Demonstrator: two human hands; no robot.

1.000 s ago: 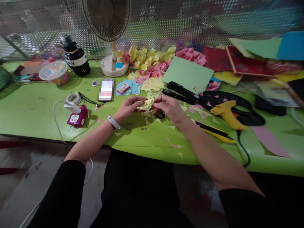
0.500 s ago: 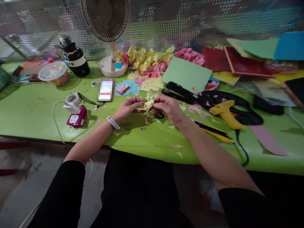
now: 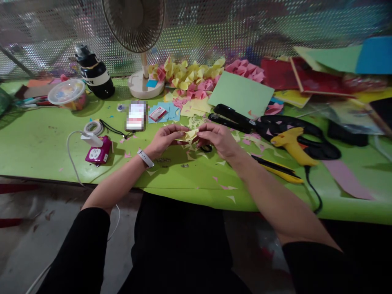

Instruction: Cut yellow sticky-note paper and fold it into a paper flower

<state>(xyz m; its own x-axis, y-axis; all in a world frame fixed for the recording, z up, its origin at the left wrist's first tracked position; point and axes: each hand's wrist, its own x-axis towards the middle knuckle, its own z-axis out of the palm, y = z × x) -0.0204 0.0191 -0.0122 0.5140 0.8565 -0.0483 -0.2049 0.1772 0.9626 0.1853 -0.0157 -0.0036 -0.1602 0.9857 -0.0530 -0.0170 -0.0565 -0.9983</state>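
**Yellow paper (image 3: 192, 134) being held left of the glue gun (image 3: 293, 143)**

The left hand (image 3: 165, 139) and right hand (image 3: 217, 139) are pinching its opposite sides. The green table (image 3: 190, 177) is spreading far left of the glue gun, its front edge running nearer the person; a black tool (image 3: 234, 117) is reaching leftward.

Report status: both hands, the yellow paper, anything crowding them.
Left hand and right hand both pinching yellow paper piece. Piece partly hidden, exact shape unclear. Yellow scraps just beyond; black loop close by right hand.
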